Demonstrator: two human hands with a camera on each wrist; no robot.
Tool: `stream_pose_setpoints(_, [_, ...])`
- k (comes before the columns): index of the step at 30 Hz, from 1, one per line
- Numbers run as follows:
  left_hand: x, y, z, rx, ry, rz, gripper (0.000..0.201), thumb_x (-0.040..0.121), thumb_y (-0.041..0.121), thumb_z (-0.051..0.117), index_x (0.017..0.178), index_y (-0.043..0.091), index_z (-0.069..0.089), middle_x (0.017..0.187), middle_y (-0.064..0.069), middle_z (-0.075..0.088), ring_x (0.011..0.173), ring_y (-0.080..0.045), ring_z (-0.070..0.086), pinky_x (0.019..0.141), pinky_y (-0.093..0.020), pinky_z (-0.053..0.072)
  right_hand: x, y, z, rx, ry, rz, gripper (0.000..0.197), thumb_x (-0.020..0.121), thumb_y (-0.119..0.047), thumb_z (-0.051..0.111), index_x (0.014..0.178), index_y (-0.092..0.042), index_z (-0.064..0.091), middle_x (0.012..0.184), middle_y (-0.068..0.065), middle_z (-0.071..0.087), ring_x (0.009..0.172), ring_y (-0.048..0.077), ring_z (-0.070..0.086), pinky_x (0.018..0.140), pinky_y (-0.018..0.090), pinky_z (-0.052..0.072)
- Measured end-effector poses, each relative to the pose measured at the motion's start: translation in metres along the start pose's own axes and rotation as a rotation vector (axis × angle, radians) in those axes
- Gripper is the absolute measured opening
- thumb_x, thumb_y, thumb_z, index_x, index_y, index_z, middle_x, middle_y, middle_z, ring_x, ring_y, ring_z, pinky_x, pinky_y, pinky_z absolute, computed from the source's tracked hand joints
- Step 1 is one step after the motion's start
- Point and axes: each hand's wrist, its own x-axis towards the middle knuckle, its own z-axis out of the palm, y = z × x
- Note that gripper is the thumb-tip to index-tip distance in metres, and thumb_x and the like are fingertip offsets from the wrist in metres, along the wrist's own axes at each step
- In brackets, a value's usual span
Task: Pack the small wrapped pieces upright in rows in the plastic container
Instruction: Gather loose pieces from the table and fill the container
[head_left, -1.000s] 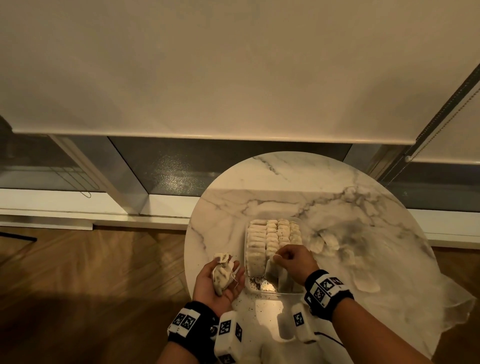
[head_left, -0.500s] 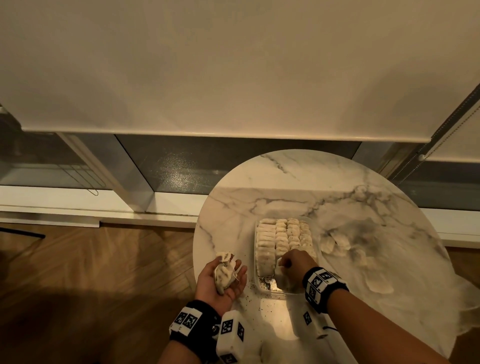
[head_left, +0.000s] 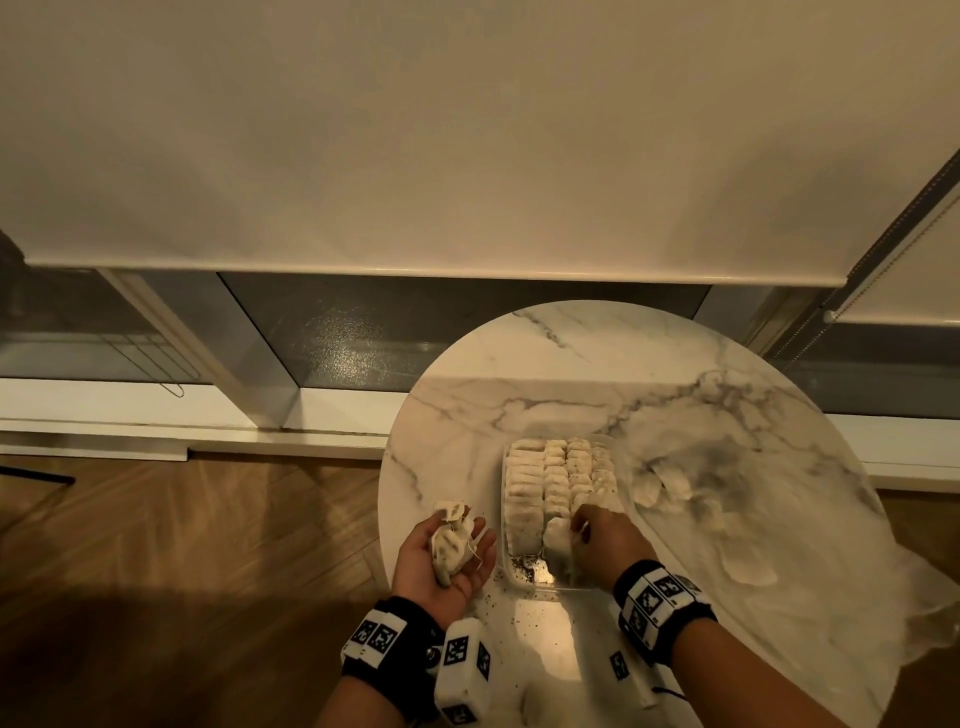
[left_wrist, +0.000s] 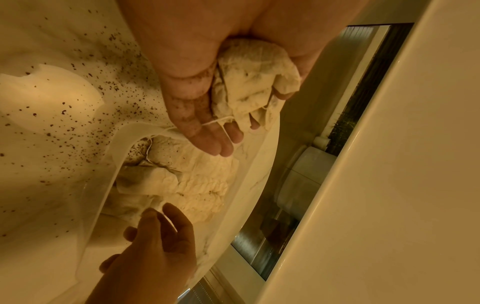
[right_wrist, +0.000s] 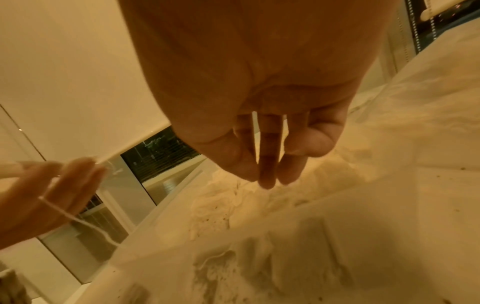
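A clear plastic container (head_left: 531, 586) sits on the round marble table (head_left: 519, 374), holding rows of small pale wrapped pieces (head_left: 550, 467) standing upright. My left hand (head_left: 423, 564) is palm up to the container's left. It cradles a bundle of wrapped pieces (head_left: 453, 540) with loose strings, and the thumb wraps round the bundle (left_wrist: 249, 82). My right hand (head_left: 608, 535) reaches down into the container's near end. Its straight fingers (right_wrist: 267, 164) point down and touch the pieces there, with nothing seen between them.
More loose wrapped pieces (head_left: 670, 483) lie on a crumpled clear plastic sheet (head_left: 779, 519) right of the container. Dark crumbs (left_wrist: 78, 102) dot the table near the container's near corner. The table edge and wooden floor (head_left: 208, 545) are just left of my left hand.
My right hand has shifted slightly within the container's near end and its fingers now point down onto the pieces. My left hand stays palm up with its bundle.
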Motion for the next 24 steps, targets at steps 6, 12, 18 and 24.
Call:
stream_pose_setpoints(6, [0.001, -0.008, 0.007, 0.038, 0.015, 0.013, 0.035, 0.087, 0.030, 0.059, 0.102, 0.000, 0.067, 0.100, -0.019, 0.072, 0.095, -0.037, 0.065, 0.081, -0.044, 0.055, -0.013, -0.002, 0.015, -0.102, -0.216, -0.212, 0.024, 0.093, -0.033, 0.051, 0.105, -0.037, 0.072, 0.110, -0.008, 0.069, 0.100, 0.015, 0.062, 0.086, 0.025, 0.048])
stream_pose_setpoints(12, [-0.002, -0.014, 0.010, 0.078, 0.038, 0.038, 0.035, 0.093, 0.032, 0.056, 0.098, 0.000, 0.067, 0.100, -0.019, 0.071, 0.093, -0.037, 0.066, 0.078, -0.043, 0.056, -0.014, -0.004, 0.022, -0.113, -0.201, -0.265, 0.030, 0.099, -0.039, 0.044, 0.116, -0.032, 0.068, 0.118, -0.003, 0.068, 0.107, 0.019, 0.062, 0.092, 0.030, 0.048])
stream_pose_setpoints(18, [-0.007, -0.018, 0.005, 0.083, 0.032, 0.050, 0.040, 0.093, 0.031, 0.056, 0.086, -0.003, 0.075, 0.098, -0.020, 0.072, 0.095, -0.037, 0.066, 0.080, -0.044, 0.056, -0.015, -0.002, 0.026, -0.045, -0.113, -0.305, 0.027, 0.100, -0.024, 0.044, 0.110, -0.020, 0.069, 0.113, 0.004, 0.068, 0.104, 0.022, 0.062, 0.085, 0.024, 0.043])
stream_pose_setpoints(24, [-0.011, -0.022, 0.006, 0.085, 0.040, 0.058, 0.038, 0.091, 0.032, 0.058, 0.085, -0.002, 0.075, 0.099, -0.020, 0.072, 0.096, -0.037, 0.066, 0.081, -0.043, 0.056, -0.018, -0.001, 0.029, -0.001, -0.151, -0.324, 0.029, 0.098, -0.019, 0.043, 0.116, -0.017, 0.067, 0.114, 0.007, 0.068, 0.106, 0.024, 0.062, 0.085, 0.024, 0.044])
